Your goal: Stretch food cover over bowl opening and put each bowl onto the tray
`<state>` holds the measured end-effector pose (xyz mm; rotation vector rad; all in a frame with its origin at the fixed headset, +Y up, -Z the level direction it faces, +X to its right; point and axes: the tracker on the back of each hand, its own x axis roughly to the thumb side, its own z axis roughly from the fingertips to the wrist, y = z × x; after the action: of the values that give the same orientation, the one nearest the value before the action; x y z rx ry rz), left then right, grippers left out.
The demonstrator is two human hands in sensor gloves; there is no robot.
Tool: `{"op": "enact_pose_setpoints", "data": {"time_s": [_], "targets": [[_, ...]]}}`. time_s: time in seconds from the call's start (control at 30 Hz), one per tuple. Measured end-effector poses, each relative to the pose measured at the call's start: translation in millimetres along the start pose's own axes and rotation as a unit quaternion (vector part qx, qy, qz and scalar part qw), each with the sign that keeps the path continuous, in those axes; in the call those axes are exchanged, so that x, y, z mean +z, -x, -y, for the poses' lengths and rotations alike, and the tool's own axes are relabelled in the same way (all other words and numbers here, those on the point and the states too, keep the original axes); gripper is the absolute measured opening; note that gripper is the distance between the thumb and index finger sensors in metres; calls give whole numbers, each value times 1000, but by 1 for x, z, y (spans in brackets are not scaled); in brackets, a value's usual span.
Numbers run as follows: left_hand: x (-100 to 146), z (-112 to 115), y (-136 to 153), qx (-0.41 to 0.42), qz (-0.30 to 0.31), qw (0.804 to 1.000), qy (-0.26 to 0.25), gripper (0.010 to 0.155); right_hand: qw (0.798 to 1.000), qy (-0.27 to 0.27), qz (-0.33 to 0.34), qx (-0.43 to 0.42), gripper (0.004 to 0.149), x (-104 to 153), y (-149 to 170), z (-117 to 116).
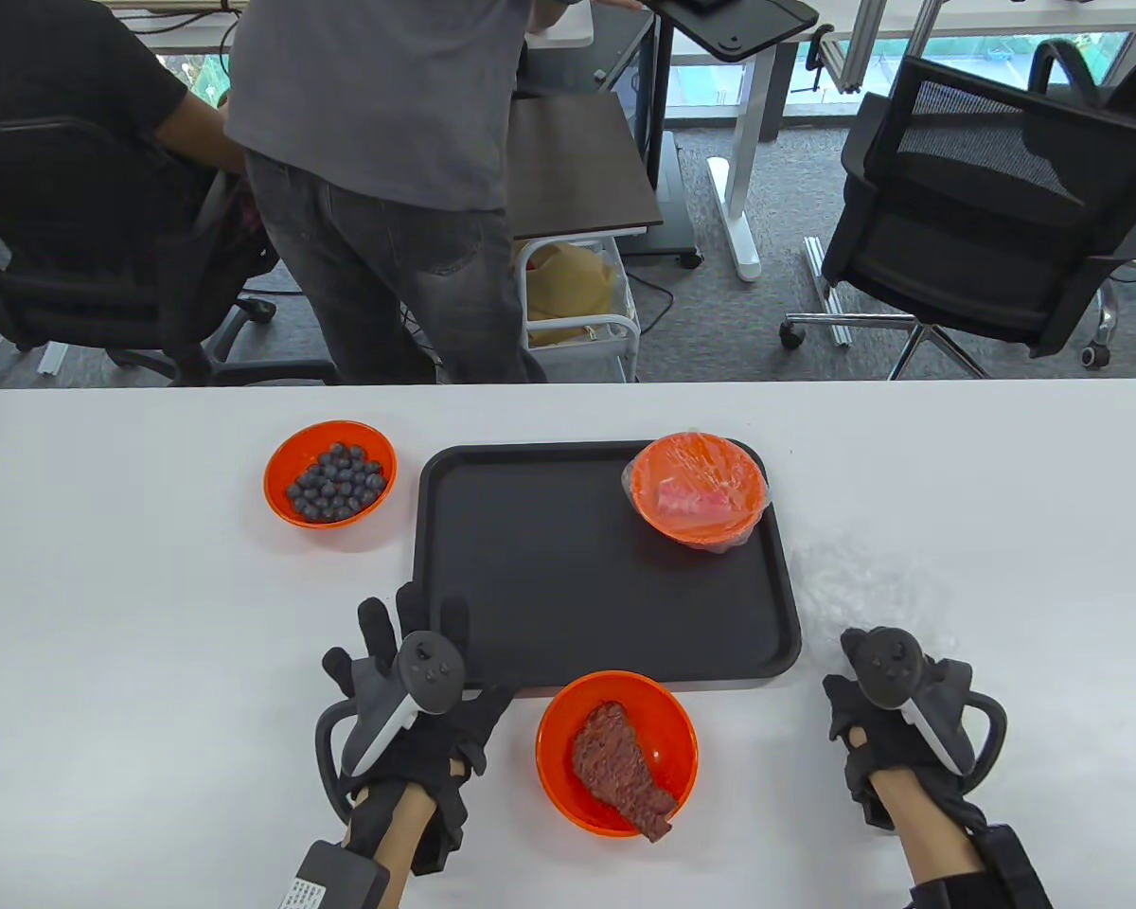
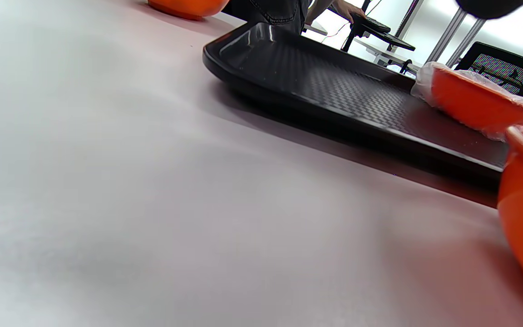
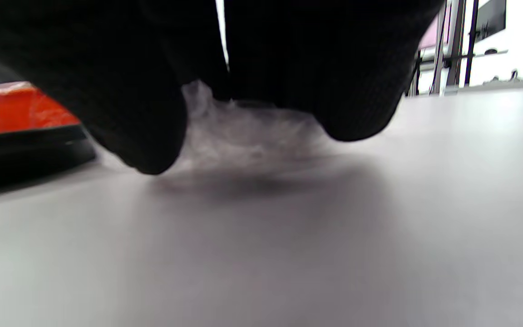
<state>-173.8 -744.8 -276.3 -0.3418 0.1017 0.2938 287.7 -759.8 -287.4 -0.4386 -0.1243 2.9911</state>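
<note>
One bowl (image 1: pixel 700 490) sits covered on the tray (image 1: pixel 549 606); I spread my empty left hand (image 1: pixel 417 701) by the meat bowl (image 1: pixel 617 753) while my right hand (image 1: pixel 885 705) curls toward the loose covers (image 1: pixel 861 582), grasp unclear.

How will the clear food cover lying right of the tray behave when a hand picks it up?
The clear food cover probably goes limp: it lies crumpled and thin. It looks very light, so it may cling or drift. The right hand is at its edge, so a fingertip pinch should suffice.
</note>
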Motion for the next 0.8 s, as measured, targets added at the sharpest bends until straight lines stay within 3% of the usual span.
{"op": "enact_pose_setpoints", "data": {"time_s": [0.07,0.27,0.8], "targets": [[0,0,1,3,-1,1000,0,92,999,35,1,-2,40,2,0,7],[1,-3,3,6,-7,1000,-4,91,991,130,17,-35,40,12,-1,38],[2,-3,7,3,-20,1000,3,91,958,238,80,-136,39,48,-13,101]]}}
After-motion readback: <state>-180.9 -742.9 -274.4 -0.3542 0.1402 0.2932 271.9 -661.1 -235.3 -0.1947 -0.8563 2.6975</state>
